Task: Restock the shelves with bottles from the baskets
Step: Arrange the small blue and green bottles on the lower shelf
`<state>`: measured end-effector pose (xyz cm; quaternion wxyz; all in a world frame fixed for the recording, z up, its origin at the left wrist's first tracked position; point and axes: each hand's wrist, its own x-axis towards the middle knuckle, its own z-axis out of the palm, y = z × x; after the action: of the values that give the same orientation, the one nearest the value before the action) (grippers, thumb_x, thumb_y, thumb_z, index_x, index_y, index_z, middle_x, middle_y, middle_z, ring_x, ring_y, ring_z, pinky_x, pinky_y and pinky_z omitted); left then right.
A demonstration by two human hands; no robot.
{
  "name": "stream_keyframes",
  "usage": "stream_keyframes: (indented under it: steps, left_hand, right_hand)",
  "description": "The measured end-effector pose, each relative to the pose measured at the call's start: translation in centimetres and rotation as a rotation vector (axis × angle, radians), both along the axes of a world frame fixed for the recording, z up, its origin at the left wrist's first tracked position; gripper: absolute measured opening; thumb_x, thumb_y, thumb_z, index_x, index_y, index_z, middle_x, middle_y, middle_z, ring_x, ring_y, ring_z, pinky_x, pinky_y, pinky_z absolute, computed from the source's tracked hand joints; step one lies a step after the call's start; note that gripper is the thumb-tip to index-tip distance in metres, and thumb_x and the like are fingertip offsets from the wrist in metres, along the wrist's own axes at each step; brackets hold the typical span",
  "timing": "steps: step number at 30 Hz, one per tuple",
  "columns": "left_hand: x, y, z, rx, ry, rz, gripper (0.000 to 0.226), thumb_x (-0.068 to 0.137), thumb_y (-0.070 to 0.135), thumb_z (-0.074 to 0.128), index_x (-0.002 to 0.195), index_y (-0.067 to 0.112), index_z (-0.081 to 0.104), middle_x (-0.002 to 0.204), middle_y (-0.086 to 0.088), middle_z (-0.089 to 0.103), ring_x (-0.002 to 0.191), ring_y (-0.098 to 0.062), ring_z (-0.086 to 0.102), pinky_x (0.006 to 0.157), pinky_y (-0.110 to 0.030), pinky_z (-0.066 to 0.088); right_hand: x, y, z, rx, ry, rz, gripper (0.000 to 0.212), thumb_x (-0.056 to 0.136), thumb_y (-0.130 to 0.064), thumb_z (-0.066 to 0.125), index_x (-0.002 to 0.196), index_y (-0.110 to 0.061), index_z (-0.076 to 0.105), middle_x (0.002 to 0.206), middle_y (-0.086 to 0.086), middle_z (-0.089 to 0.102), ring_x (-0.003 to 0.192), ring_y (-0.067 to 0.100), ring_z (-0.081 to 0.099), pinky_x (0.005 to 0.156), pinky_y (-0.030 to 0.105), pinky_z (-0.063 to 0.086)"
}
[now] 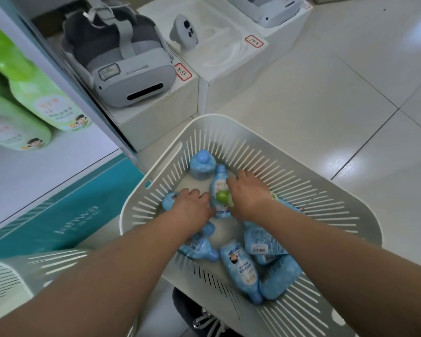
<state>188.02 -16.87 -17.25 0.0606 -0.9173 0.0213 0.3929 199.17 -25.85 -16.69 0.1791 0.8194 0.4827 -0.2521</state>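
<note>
A white slatted basket on the floor holds several blue bottles lying loose. Both my hands are inside it. My right hand is curled over a green bottle; only its round cap shows by my thumb, plus a green sliver behind my wrist. My left hand curls down onto a blue bottle with a barcode, at the basket's left side. One blue bottle lies between my hands. Green bottles stand on the white shelf at the left.
A second white basket sits at the lower left beside the shelf's teal base. White boxes with grey headsets stand behind the basket. The tiled floor stretches to the right. A dark shoe shows below the basket.
</note>
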Motion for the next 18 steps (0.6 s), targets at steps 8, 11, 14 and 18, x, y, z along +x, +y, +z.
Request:
stream_keyframes:
  steps: [8, 11, 14, 18]
  left_hand:
    - [-0.7, 0.8, 1.6, -0.207, -0.104, 0.157, 0.045, 0.088, 0.022, 0.058, 0.129, 0.02, 0.041, 0.119, -0.005, 0.051, 0.105, -0.031, 0.056, 0.076, -0.036, 0.038]
    - [-1.4, 3.4, 4.1, -0.359, -0.187, 0.474, 0.033, 0.079, 0.02, 0.065, 0.104, 0.025, 0.043, 0.104, -0.003, 0.055, 0.097, -0.029, 0.059, 0.07, -0.032, 0.04]
    - [-1.8, 4.8, 7.1, -0.479, -0.252, 0.704, 0.035, 0.074, 0.027, 0.074, 0.094, 0.023, 0.046, 0.095, 0.0, 0.055, 0.092, -0.024, 0.057, 0.074, -0.032, 0.044]
    - [-2.8, 4.5, 12.0, -0.67, -0.292, 0.828, 0.034, 0.075, 0.02, 0.077, 0.104, 0.015, 0.059, 0.1, -0.001, 0.056, 0.084, -0.024, 0.063, 0.077, -0.035, 0.051]
  right_hand:
    - [-1.4, -0.3, 0.2, -0.063, -0.059, 0.06, 0.044, 0.09, -0.047, 0.049, 0.125, -0.022, 0.049, 0.118, 0.008, 0.055, 0.108, 0.027, 0.054, 0.087, 0.039, 0.041]
    - [-1.4, 0.3, 1.8, -0.054, -0.041, 0.022, 0.041, 0.088, -0.032, 0.054, 0.127, -0.019, 0.05, 0.118, 0.006, 0.059, 0.108, 0.026, 0.058, 0.082, 0.036, 0.046]
    - [-1.5, 0.4, 4.0, -0.043, -0.002, -0.028, 0.041, 0.087, -0.025, 0.059, 0.125, -0.012, 0.052, 0.118, 0.008, 0.059, 0.11, 0.027, 0.058, 0.085, 0.035, 0.048]
    - [-1.6, 0.0, 7.5, 0.077, 0.03, -0.098, 0.036, 0.082, -0.034, 0.066, 0.112, -0.016, 0.058, 0.111, 0.007, 0.062, 0.105, 0.028, 0.06, 0.084, 0.036, 0.051]
